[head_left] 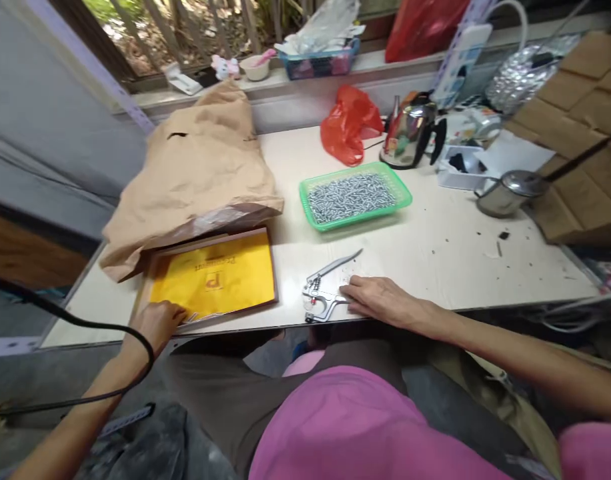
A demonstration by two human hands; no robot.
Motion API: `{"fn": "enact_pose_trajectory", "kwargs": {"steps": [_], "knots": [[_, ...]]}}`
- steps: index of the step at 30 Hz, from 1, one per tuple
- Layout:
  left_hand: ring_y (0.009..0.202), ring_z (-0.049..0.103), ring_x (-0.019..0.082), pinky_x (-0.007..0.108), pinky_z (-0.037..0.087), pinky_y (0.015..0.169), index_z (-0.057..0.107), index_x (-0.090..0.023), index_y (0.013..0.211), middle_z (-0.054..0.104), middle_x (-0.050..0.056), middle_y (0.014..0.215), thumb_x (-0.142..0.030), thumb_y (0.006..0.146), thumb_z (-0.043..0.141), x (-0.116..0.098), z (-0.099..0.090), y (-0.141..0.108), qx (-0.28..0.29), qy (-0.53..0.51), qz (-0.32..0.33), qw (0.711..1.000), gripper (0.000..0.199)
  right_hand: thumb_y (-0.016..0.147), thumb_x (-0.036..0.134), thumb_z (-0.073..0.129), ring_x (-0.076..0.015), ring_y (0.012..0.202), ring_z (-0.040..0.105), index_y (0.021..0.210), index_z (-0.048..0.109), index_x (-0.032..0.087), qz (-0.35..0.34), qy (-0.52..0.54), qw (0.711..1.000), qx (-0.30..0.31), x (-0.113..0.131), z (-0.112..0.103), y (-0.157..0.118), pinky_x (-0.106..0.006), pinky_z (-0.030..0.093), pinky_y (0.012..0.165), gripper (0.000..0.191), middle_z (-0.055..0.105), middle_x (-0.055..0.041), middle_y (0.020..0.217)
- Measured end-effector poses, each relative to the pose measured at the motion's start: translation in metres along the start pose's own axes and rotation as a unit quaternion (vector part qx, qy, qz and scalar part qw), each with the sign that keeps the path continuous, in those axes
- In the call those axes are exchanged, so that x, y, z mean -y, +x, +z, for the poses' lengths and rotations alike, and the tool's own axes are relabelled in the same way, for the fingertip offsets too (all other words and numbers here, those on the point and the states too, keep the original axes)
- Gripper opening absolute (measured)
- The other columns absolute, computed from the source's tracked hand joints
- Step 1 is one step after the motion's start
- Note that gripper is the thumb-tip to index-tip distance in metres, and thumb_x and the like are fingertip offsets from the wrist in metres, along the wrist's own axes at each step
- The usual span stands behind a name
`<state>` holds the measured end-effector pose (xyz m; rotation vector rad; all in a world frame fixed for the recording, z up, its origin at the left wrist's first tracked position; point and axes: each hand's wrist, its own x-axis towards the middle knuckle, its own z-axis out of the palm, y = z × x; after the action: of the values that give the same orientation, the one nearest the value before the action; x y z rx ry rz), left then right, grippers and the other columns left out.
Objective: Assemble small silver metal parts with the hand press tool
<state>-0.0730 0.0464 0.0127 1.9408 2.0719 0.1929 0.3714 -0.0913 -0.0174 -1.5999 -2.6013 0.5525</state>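
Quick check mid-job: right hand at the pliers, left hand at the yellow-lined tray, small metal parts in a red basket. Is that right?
Not quite: the head view shows a green basket, not red. The rest stands: small metal parts in it, right hand at the pliers, left hand at the yellow-lined tray.

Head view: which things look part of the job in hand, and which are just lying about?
Likely part of the job:
pliers, right hand at a handle
shallow yellow box, left hand at its near edge
green basket
small metal pieces in that basket

Seemingly just lying about:
red plastic bag
kettle
metal cup
blue basket on the sill
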Motion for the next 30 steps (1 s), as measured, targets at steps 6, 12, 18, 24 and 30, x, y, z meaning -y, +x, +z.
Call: {"fn": "enact_pose_trajectory", "kwargs": {"steps": [6, 12, 18, 24, 30], "knots": [[0.061, 0.053, 0.015, 0.022, 0.035, 0.057, 0.062, -0.020, 0.062, 0.061, 0.000, 0.061, -0.031, 0.069, 0.063, -0.019, 0.001, -0.004, 0.029, 0.052, 0.098, 0.993, 0.013, 0.099, 0.026, 0.039, -0.0146, 0.077, 0.050, 0.094, 0.057, 0.016, -0.005, 0.018, 1.000, -0.005, 0.003, 0.006, -0.001, -0.027, 0.032, 0.068, 0.021, 0.056, -0.0059, 0.094], [0.042, 0.046, 0.009, 0.020, 0.035, 0.041, 0.067, -0.015, 0.086, 0.060, -0.002, 0.056, -0.051, 0.062, 0.074, -0.137, 0.040, -0.076, 0.185, -0.336, -0.045, 0.923, 0.044, 0.096, 0.014, 0.037, -0.0145, 0.075, 0.048, 0.093, 0.058, 0.015, 0.001, -0.032, 0.999, -0.024, -0.003, 0.001, 0.012, -0.028, 0.026, 0.061, 0.021, 0.059, -0.0072, 0.095], [0.035, 0.036, 0.002, 0.016, 0.023, 0.033, 0.062, -0.012, 0.067, 0.055, -0.004, 0.053, -0.049, 0.051, 0.082, -0.182, 0.098, -0.097, 0.269, -0.464, -0.125, 0.834, 0.045, 0.097, 0.013, 0.037, -0.0154, 0.078, 0.051, 0.097, 0.059, 0.015, 0.014, -0.059, 0.998, -0.004, -0.004, -0.005, 0.026, -0.028, 0.024, 0.058, 0.022, 0.061, -0.0076, 0.099], [0.032, 0.038, 0.002, 0.017, 0.023, 0.031, 0.059, -0.013, 0.059, 0.055, -0.003, 0.050, -0.050, 0.052, 0.081, -0.184, 0.111, -0.091, 0.304, -0.433, -0.129, 0.839, 0.044, 0.097, 0.012, 0.036, -0.0165, 0.082, 0.054, 0.097, 0.060, 0.014, 0.016, -0.053, 0.998, -0.009, -0.003, -0.005, 0.025, -0.029, 0.027, 0.061, 0.023, 0.061, -0.0086, 0.100], [0.031, 0.039, 0.003, 0.017, 0.025, 0.031, 0.057, -0.014, 0.057, 0.053, -0.004, 0.046, -0.051, 0.054, 0.079, -0.185, 0.113, -0.090, 0.311, -0.398, -0.117, 0.855, 0.043, 0.095, 0.012, 0.038, -0.0174, 0.083, 0.054, 0.099, 0.059, 0.015, 0.020, -0.046, 0.998, -0.037, -0.005, 0.004, 0.025, -0.030, 0.031, 0.063, 0.022, 0.060, -0.0087, 0.101]]}}
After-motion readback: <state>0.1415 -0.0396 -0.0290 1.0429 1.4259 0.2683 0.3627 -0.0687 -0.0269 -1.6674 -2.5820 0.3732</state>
